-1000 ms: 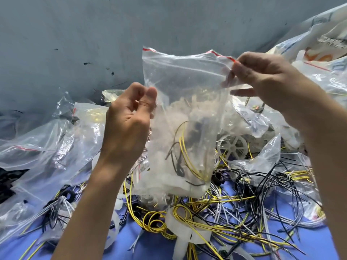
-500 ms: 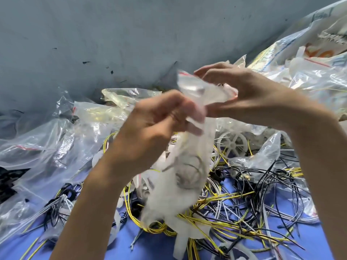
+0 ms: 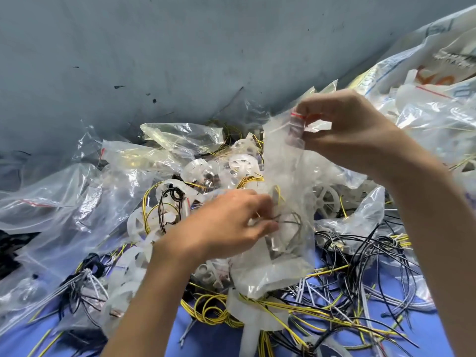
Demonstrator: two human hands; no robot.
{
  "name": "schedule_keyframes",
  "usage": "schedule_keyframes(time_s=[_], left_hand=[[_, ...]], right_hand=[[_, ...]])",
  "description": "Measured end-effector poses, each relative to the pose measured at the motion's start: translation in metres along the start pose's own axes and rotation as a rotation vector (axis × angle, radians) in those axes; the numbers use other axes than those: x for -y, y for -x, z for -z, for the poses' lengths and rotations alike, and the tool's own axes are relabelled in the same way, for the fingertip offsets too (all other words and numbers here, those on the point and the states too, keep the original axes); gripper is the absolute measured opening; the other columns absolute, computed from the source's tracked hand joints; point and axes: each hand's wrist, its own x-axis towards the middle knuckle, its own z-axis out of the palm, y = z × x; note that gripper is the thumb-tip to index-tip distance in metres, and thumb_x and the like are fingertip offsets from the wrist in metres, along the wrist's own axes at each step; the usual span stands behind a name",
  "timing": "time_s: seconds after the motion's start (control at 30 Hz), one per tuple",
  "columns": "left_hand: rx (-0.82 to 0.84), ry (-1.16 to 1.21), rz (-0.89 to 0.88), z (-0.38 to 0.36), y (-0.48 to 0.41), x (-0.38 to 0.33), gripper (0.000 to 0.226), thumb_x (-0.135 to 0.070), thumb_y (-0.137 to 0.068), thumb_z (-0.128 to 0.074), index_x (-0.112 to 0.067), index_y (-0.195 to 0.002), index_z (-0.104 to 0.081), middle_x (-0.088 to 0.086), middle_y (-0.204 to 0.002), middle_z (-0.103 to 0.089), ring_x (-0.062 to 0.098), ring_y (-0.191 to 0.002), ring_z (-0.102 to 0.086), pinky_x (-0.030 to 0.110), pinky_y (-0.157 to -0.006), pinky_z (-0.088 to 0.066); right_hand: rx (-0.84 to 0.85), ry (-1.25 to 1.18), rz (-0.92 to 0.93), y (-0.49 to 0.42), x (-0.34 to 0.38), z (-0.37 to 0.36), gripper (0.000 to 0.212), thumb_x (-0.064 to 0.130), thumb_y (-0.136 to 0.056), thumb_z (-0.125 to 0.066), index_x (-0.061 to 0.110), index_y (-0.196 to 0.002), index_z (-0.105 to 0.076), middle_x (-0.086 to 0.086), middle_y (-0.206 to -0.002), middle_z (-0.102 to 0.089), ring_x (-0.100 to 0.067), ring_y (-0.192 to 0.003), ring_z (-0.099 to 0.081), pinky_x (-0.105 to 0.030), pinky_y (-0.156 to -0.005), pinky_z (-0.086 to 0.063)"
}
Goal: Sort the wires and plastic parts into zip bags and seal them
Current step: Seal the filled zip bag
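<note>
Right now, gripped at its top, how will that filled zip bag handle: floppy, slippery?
Probably floppy: the zip bag crumples and sags below the right hand pinching its top. Likely bottom-heavy: wires bunch low, where the left hand grips. Glossy film, maybe slippery.

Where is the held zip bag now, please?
In the head view, right of centre: the bag hangs from the right hand, left hand gripping its middle.
</note>
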Motion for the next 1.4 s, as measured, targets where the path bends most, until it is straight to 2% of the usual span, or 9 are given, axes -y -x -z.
schedule_keyframes(time_s=[0.13,0.23,0.33,0.5,0.7,0.87,1.07,1.17,1.4], left_hand=[[-0.135,0.041,-0.061,0.009,0.005,0.0,0.02,-0.032,-0.095,-0.05,-0.025,-0.077,-0.046,-0.011,-0.082,-0.052,0.011,-0.078,-0.05,0.038,-0.074,-0.045],[-0.344,0.119,-0.055,0.036,0.024,0.009,0.027,-0.037,-0.088,-0.05,-0.022,-0.065,-0.046,-0.007,-0.063,-0.052,0.009,-0.06,-0.046,0.031,-0.06,-0.041],[-0.514,0.091,-0.09,0.063,0.048,0.012,0.025,-0.036,-0.07,-0.046,-0.014,-0.06,-0.042,-0.008,-0.051,-0.041,0.006,-0.05,-0.035,0.02,-0.048,-0.029],[-0.509,0.175,-0.036,0.097,0.067,0.028,0.017,-0.042,-0.052,-0.052,-0.034,-0.066,-0.057,-0.003,-0.064,-0.054,0.023,-0.064,-0.053,0.041,-0.067,-0.052],[-0.391,0.216,-0.138,0.06,0.046,-0.001,0.052,-0.042,-0.056,-0.046,-0.042,-0.107,-0.055,-0.024,-0.11,-0.06,0.002,-0.108,-0.055,0.026,-0.094,-0.042],[-0.339,0.153,-0.062,0.043,0.031,0.01,0.021,-0.031,-0.064,-0.047,-0.035,-0.079,-0.061,-0.017,-0.082,-0.065,0.005,-0.061,-0.055,0.015,-0.055,-0.041],[-0.299,0.134,-0.07,0.043,0.031,0.018,0.015,-0.026,-0.067,-0.049,-0.029,-0.07,-0.063,-0.015,-0.077,-0.063,0.007,-0.076,-0.058,0.014,-0.06,-0.041],[-0.308,0.134,-0.077,0.047,0.034,0.019,0.015,-0.024,-0.068,-0.051,-0.028,-0.07,-0.065,-0.015,-0.076,-0.064,0.0,-0.075,-0.057,0.008,-0.061,-0.039],[-0.279,0.134,-0.039,0.047,0.035,0.023,0.016,-0.025,-0.075,-0.053,-0.031,-0.082,-0.066,-0.021,-0.087,-0.065,-0.005,-0.088,-0.057,0.006,-0.069,-0.039]], right_hand=[[-0.055,0.02,0.044,0.0,0.003,0.0,0.035,0.005,-0.079,-0.071,0.027,-0.059,-0.051,0.008,-0.065,-0.053,-0.002,-0.063,-0.052,-0.029,-0.069,-0.045],[-0.119,-0.081,0.073,-0.002,0.005,0.002,0.007,0.005,-0.076,-0.07,0.002,-0.075,-0.064,-0.004,-0.079,-0.067,-0.023,-0.076,-0.063,-0.041,-0.079,-0.052],[-0.12,-0.171,0.115,-0.003,0.009,0.005,0.025,0.01,-0.069,-0.069,-0.007,-0.085,-0.063,-0.018,-0.092,-0.07,-0.037,-0.091,-0.063,-0.055,-0.083,-0.049],[0.247,-0.192,0.184,0.005,0.015,-0.006,0.012,0.014,-0.071,-0.076,0.017,-0.078,-0.066,-0.014,-0.091,-0.065,-0.029,-0.091,-0.065,-0.048,-0.08,-0.053],[0.458,-0.015,0.306,0.01,0.024,-0.032,0.03,0.006,-0.077,-0.075,0.032,-0.07,-0.062,0.004,-0.08,-0.071,0.002,-0.075,-0.064,-0.017,-0.067,-0.05],[0.457,0.058,0.108,0.009,0.011,-0.021,0.016,0.01,-0.071,-0.079,0.013,-0.079,-0.066,0.014,-0.072,-0.067,0.008,-0.064,-0.06,-0.008,-0.06,-0.045],[0.932,0.454,-0.32,0.011,-0.017,-0.025,0.021,0.026,-0.074,-0.078,0.031,-0.083,-0.059,0.013,-0.082,-0.066,0.004,-0.057,-0.061,-0.018,-0.048,-0.046],[1.011,0.429,-0.434,0.011,-0.03,-0.031,0.024,0.017,-0.076,-0.076,0.032,-0.085,-0.061,0.006,-0.093,-0.072,-0.007,-0.065,-0.07,-0.025,-0.06,-0.057],[1.118,0.429,-0.566,0.014,-0.052,-0.062,0.032,-0.006,-0.078,-0.068,0.022,-0.094,-0.067,-0.011,-0.081,-0.069,-0.018,-0.056,-0.069,-0.023,-0.05,-0.055]])
